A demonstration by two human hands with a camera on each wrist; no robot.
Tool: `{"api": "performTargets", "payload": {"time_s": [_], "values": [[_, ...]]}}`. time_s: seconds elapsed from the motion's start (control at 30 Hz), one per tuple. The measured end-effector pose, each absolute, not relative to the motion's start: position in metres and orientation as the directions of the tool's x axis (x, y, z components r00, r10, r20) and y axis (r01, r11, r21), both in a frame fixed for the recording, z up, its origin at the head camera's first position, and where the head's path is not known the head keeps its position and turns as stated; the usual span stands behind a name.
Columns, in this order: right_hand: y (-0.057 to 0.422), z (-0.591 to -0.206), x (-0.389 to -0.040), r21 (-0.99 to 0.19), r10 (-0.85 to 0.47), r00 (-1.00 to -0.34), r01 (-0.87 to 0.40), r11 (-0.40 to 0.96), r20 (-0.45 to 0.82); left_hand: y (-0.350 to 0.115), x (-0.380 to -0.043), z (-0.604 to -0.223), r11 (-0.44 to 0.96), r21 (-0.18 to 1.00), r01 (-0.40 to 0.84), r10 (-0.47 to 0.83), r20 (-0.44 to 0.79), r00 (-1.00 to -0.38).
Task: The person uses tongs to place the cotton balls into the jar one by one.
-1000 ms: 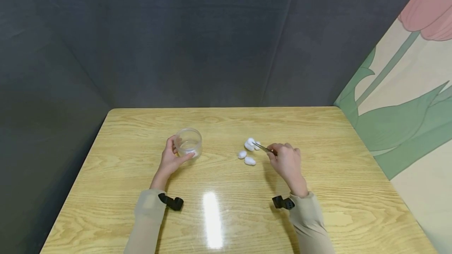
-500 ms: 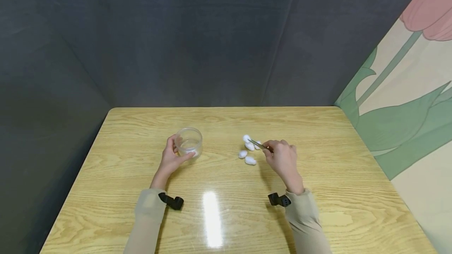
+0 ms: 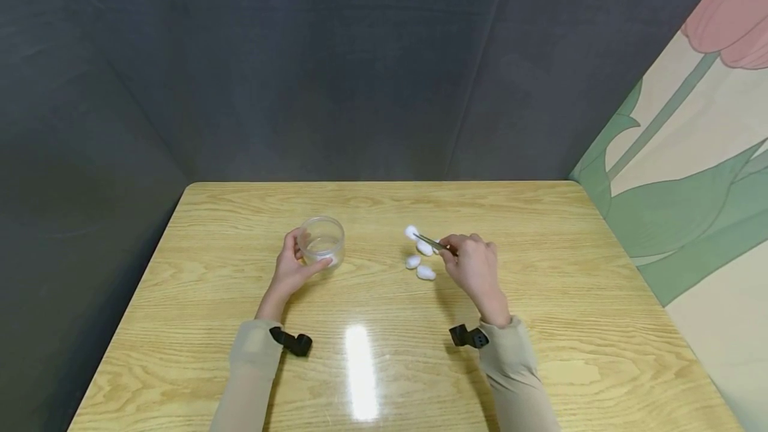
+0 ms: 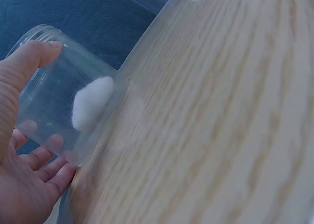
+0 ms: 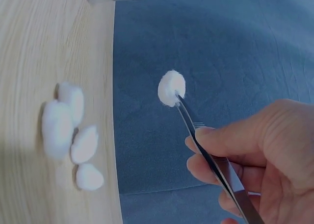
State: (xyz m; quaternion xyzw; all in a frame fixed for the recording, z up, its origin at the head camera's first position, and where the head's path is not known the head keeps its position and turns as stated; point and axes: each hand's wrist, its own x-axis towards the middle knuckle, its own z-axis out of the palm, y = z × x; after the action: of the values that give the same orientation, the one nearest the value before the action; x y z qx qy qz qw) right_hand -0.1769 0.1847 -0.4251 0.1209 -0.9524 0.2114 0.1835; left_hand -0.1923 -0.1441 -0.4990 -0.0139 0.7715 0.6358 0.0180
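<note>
My left hand (image 3: 291, 271) holds a clear plastic jar (image 3: 323, 240) at the table's left-middle, thumb on one side and fingers around the other. In the left wrist view a white cotton ball (image 4: 93, 102) lies inside the jar near its bottom. My right hand (image 3: 475, 271) grips metal tweezers (image 5: 211, 162) between thumb and fingers. Their tips pinch another cotton ball (image 5: 171, 88), raised above the table. Below and beside it, several cotton balls (image 5: 58, 130) lie loose on the tabletop, some of them touching. In the head view the tweezers overlap part of this group.
The light wood table (image 3: 252, 379) has its far edge against a dark cloth backdrop (image 3: 336, 72). A wall hanging with a tulip pattern (image 3: 690, 199) borders the right side. A bright light reflection (image 3: 361, 372) shows on the front tabletop.
My right hand has moved left and slightly away from me, lifting one cotton ball with the tweezers off the group. The left hand and jar have stayed in place.
</note>
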Motion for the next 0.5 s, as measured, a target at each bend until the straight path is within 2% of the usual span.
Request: {"api": "performTargets", "payload": {"time_s": [0.2,0.5], "values": [[0.180,-0.422,-0.177,-0.370,-0.158,-0.909,-0.310,0.876,0.386,-0.140,-0.185,-0.483,0.209,0.978,-0.025,0.014,-0.028,-1.000],[0.175,-0.418,-0.179,-0.359,-0.176,-0.903,-0.327,0.874,0.392,-0.145,-0.196,-0.510,0.218,0.976,-0.004,-0.008,-0.003,-1.000]]}}
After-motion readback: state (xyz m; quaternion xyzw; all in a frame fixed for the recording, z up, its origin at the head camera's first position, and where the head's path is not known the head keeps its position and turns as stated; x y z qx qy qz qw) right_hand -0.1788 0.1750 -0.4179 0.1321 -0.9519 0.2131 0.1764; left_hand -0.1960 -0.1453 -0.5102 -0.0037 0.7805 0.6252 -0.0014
